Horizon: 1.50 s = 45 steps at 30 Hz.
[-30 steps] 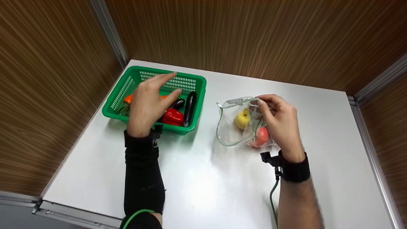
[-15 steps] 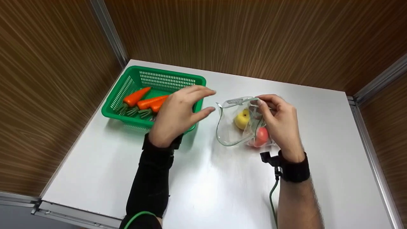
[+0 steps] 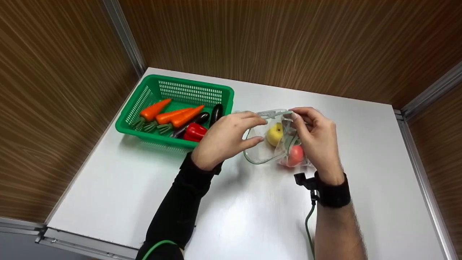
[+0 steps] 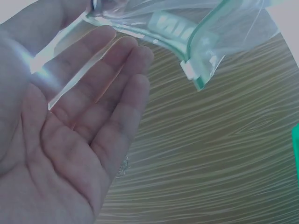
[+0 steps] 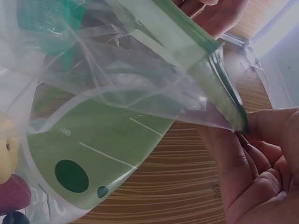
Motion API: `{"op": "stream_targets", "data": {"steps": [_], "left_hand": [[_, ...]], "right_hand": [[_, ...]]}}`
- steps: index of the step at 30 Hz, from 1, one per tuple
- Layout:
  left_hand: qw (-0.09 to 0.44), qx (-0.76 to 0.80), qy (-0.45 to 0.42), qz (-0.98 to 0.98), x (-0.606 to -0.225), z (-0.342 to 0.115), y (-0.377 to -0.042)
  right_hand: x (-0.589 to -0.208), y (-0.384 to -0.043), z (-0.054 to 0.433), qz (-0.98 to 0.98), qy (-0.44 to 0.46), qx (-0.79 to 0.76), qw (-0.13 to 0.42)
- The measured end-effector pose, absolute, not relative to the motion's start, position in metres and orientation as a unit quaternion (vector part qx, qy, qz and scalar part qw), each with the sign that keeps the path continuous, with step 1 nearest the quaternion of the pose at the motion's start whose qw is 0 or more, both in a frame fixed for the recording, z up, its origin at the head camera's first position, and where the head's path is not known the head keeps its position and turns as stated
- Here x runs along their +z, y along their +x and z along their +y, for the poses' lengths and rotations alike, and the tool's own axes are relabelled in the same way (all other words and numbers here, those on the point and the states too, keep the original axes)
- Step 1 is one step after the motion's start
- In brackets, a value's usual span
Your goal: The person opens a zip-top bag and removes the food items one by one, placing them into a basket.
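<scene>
A clear zip bag [image 3: 259,153] with a green-edged, wide mouth stands on the table, its opening turned to the left. My right hand [image 3: 319,135] pinches the rim between thumb and fingers, which shows closely in the right wrist view. Inside sit a yellow apple-like fruit [image 3: 275,134] and a pinkish-red round one [image 3: 296,156]; something dark [image 5: 16,218] lies below them in the right wrist view. My left hand [image 3: 229,137] holds nothing, fingers extended and thumb apart, overlapping the bag's left rim. A white zip slider [image 4: 189,70] shows beyond its fingertips in the left wrist view.
A green basket [image 3: 124,121] stands at the left with several carrots [image 3: 184,117], a red bell pepper [image 3: 195,132] and dark eggplants [image 3: 216,112]. Wood-patterned panels [image 3: 260,43] wall the white table [image 3: 238,216]. A cable [image 3: 308,224] runs along the right forearm.
My left hand has moved right from over the basket to the bag's mouth, uncovering the carrots and pepper. The right hand keeps its pinch on the bag, almost unmoved.
</scene>
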State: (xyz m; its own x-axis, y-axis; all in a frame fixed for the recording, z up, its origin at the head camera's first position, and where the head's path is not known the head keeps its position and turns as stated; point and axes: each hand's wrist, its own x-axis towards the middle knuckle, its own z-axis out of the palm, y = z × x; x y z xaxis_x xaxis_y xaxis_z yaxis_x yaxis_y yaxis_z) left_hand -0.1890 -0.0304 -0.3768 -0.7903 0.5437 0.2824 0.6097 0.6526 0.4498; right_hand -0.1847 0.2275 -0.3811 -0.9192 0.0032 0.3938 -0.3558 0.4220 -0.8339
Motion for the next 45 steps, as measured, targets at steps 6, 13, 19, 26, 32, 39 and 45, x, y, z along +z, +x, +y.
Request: {"op": "stream_targets", "data": {"steps": [6,13,19,26,32,39,45], "left_hand": [[0.050,-0.256,-0.347,-0.901,-0.384,-0.020,-0.191],[0.027,-0.234,-0.375,-0.897,-0.398,0.000,-0.195],[-0.001,-0.202,-0.379,-0.903,-0.415,0.011,-0.205],[0.004,-0.186,-0.374,-0.909,-0.427,0.015,-0.211],[0.013,-0.174,-0.361,-0.916,-0.438,0.020,-0.211],[0.070,-0.127,-0.340,-0.929,-0.455,0.026,-0.207],[0.119,-0.031,-0.337,-0.933,-0.469,0.033,-0.207]], "right_hand": [[-0.381,-0.184,0.223,-0.815,0.125,0.539,0.171],[-0.381,-0.181,0.220,-0.813,0.128,0.541,0.172],[-0.381,-0.179,0.216,-0.815,0.130,0.541,0.162],[-0.379,-0.176,0.213,-0.818,0.137,0.534,0.166],[-0.380,-0.174,0.210,-0.818,0.146,0.532,0.160],[-0.381,-0.171,0.208,-0.817,0.156,0.534,0.155],[-0.381,-0.170,0.206,-0.813,0.162,0.539,0.151]]}}
